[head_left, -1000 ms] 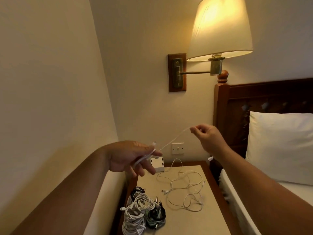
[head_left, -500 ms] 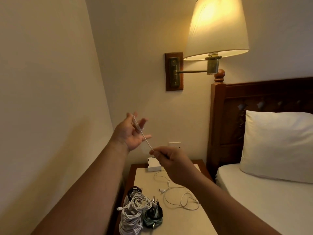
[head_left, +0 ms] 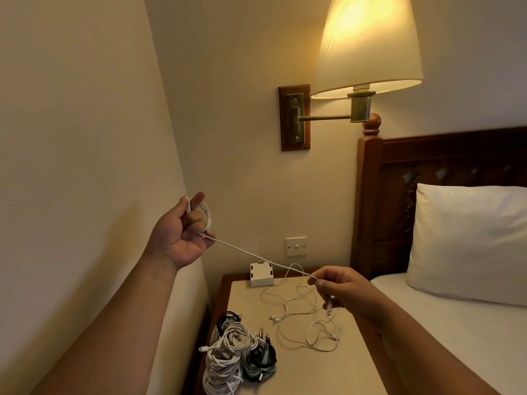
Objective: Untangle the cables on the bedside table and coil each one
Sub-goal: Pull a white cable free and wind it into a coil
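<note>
Our left hand (head_left: 182, 232) gripped loops of the white cable (head_left: 256, 256) around curled fingers. Our right hand (head_left: 345, 289) pinched it, stretched taut above the bedside table (head_left: 299, 372), where loose cables (head_left: 308, 323) and coiled bundles (head_left: 228, 352) lay.

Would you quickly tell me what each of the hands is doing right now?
Left hand: closed, holding loops of the white cable.
Right hand: closed, pinching the same cable.
</note>
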